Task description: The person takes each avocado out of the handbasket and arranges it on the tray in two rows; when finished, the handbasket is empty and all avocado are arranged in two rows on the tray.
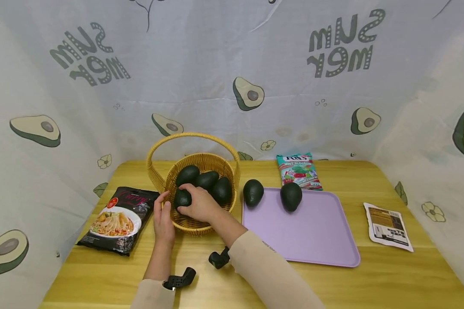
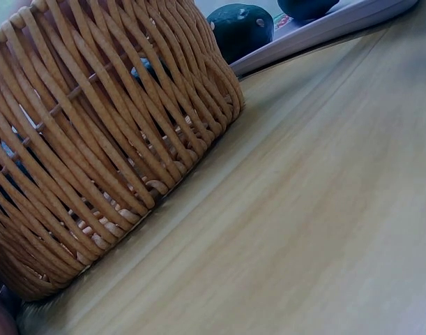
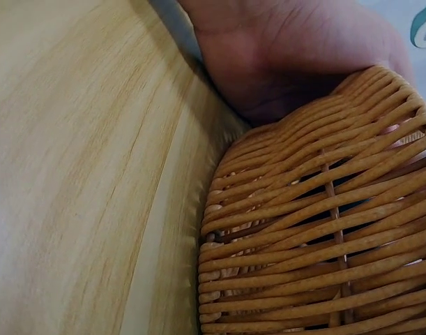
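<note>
A yellow wicker basket [image 1: 206,159] with a tall arched handle holds several dark green avocados [image 1: 221,191]. My right hand [image 1: 201,204] reaches over the near rim and grips one avocado [image 1: 182,198] at the left inside of the basket, fingers over its top and thumb on its near side. My left hand [image 1: 164,221] rests against the basket's left side, fingers pointing up along the rim. In the left wrist view the woven wall [image 2: 108,118] fills the upper left. The right wrist view has part of the right hand [image 3: 282,56] above the basket wall [image 3: 317,230].
Right of the basket lies a lilac tray [image 1: 313,231], with one avocado [image 1: 291,197] on it and another avocado [image 1: 253,192] at its left corner. A candy bag [image 1: 299,171] lies behind it, a white-brown pouch [image 1: 388,226] far right, a black noodle packet [image 1: 117,221] at left.
</note>
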Motion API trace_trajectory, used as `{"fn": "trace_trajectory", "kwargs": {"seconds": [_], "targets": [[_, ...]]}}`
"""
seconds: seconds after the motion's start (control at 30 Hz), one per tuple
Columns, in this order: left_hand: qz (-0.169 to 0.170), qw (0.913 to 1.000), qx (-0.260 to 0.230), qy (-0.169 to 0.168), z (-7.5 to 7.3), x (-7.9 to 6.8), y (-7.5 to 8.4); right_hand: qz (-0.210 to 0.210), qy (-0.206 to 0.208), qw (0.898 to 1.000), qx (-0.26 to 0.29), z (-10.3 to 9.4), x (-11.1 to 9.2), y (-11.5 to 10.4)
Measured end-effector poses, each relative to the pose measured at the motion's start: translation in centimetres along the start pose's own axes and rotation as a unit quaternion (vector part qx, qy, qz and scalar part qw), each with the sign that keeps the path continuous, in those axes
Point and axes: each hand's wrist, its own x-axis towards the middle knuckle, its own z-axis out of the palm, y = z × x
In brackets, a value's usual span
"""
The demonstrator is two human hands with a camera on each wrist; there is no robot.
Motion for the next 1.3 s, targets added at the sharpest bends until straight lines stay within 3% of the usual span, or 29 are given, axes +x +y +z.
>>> {"fn": "trace_trajectory", "kwargs": {"seconds": [0.3,0.47,0.7,0.93,1.3], "targets": [[0.001,1.0000,-0.004,0.001,0.1,0.0,0.0,-0.005,0.067,0.997,0.040,-0.3,-0.4,-0.2],[-0.005,1.0000,-0.002,-0.001,0.2,-0.1,0.1,-0.024,0.124,0.989,0.077,-0.5,-0.7,-0.1],[-0.003,1.0000,-0.002,0.002,0.2,-0.1,0.1,-0.052,0.168,0.977,0.121,-1.0,-1.3,-0.3],[-0.001,1.0000,-0.003,-0.002,0.2,-0.1,0.1,-0.070,0.183,0.968,0.154,-1.8,-2.3,-0.6],[-0.004,1.0000,0.001,-0.001,0.1,0.0,-0.1,-0.093,0.175,0.966,0.167,-3.4,-5.7,-0.8]]}}
